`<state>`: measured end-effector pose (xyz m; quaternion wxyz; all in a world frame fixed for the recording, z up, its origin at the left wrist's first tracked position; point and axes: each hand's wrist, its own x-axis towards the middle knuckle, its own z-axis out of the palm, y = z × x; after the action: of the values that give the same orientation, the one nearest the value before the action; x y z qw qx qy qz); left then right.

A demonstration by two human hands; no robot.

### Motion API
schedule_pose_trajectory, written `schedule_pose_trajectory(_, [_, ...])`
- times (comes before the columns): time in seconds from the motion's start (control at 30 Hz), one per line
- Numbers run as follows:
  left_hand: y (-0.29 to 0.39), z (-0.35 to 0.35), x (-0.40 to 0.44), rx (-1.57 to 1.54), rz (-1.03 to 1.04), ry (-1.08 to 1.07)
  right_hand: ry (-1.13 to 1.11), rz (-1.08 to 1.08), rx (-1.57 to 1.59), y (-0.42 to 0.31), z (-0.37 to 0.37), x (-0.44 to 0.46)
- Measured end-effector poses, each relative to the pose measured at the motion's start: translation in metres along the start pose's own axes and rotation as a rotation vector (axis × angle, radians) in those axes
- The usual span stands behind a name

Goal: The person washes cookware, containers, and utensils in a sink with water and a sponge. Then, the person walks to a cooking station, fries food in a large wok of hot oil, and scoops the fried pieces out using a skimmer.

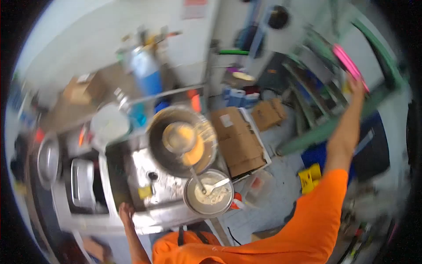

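My right hand [355, 82] is stretched out to the upper right, its fingers closed on a long, flat bright pink object [346, 59] beside a green metal frame. What kind of thing it is, I cannot make out. My left hand [126, 211] is at the front edge of the metal sink [154, 218], its fingers too blurred to read. Between my arms, a large pot [156, 147] holds a smaller round vessel and an orange-yellow mass. Nearer to me, a metal bowl [193, 207] contains a pale, creamy mixture, with a ladle [197, 179] and a white-handled utensil [220, 182] in it.
Cardboard boxes [235, 145] stand right of the sink. The green metal frame [303, 138] fills the right side, with a yellow item [310, 176] below. A yellow sponge [144, 192] lies in the sink. A white bucket [110, 123] and blue bottle [147, 72] stand behind.
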<state>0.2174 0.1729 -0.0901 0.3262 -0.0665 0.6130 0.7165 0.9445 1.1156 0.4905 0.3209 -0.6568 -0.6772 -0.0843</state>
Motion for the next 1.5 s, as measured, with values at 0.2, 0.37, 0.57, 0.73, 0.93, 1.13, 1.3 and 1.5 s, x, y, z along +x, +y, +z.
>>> schedule_pose_trajectory(0.2, [0.029, 0.008, -0.071, 0.163, -0.051, 0.402, -0.160, -0.218, -0.123, -0.007, 0.086, 0.033])
schedule_pose_trajectory(0.37, [0.036, 0.004, -0.077, 0.195, -0.052, 0.520, -0.094, -0.116, 0.370, -0.046, 0.052, -0.005])
schedule_pose_trajectory(0.57, [0.053, -0.064, -0.014, 0.211, 0.307, 0.631, -0.322, -0.354, 0.824, -0.235, -0.002, -0.203])
schedule_pose_trajectory(0.73, [0.058, -0.213, 0.127, 0.604, 0.375, 0.959, -0.793, -0.534, 0.555, -0.481, -0.060, -0.529])
schedule_pose_trajectory(0.93, [0.083, -0.297, 0.239, 0.217, 0.213, 0.945, -1.720, -0.572, 0.496, -0.582, -0.009, -0.771])
schedule_pose_trajectory(1.13, [0.150, -0.289, 0.213, 0.418, 0.736, 0.865, -1.769, -0.084, 0.656, -0.600, 0.087, -0.904])
schedule_pose_trajectory(1.3, [0.246, -0.208, 0.104, 0.396, 0.698, 0.785, -1.770, -0.108, 0.801, -0.630, 0.115, -0.953])
schedule_pose_trajectory(1.5, [0.263, -0.131, 0.009, 0.071, 0.284, 0.644, -1.630, 0.136, 0.804, -0.638, 0.149, -0.988])
